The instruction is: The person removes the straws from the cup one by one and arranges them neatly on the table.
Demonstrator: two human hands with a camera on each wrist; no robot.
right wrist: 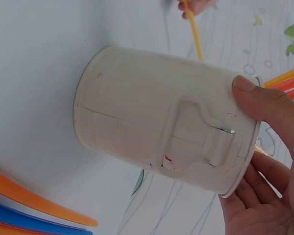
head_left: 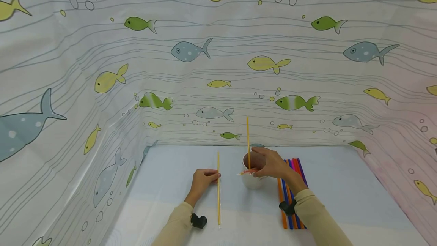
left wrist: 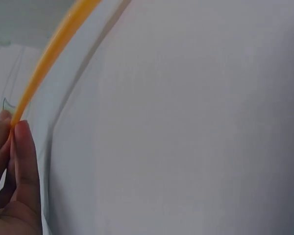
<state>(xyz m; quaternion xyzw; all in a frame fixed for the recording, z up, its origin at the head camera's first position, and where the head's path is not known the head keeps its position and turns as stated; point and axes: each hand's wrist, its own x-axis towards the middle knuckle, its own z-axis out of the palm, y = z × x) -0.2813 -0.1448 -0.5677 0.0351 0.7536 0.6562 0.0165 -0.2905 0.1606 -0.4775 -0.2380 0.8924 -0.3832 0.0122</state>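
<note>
The left hand (head_left: 203, 181) pinches a slim yellow stick (head_left: 219, 196) between thumb and fingertips, partway along its length; the stick extends both ways from that grip. The left wrist view brings this pinch close, but crops the hand at the edge and cuts off the stick's near end. Whether either end touches the table cannot be told.

The right hand (head_left: 273, 164) is curled round the mouth of a white container (head_left: 252, 181), thumb pressed on the outer wall just below the rim, the other fingers round the far side of the rim. Their tips are hidden, so it cannot be told how they bear on it. Only the right wrist view shows the moulded recess (right wrist: 201, 139) beneath the thumb, with small red and dark marks; only the head view looks into the brownish interior.

Just beside the right fingers, a second yellow stick (head_left: 248, 136) rises from the opening. Reddish-orange pieces (head_left: 250, 171) at the rim are foreshortened and hard to make out there; the right wrist view shows them as stick ends leaving the mouth.

Beyond the right thumb, under the forearm, lies a row of coloured sticks (head_left: 290, 221), orange, blue, pink and red, partly covered by the sleeve (head_left: 317, 215).

Farthest from the fingers hangs the fish-patterned sheet (head_left: 307, 82).
</note>
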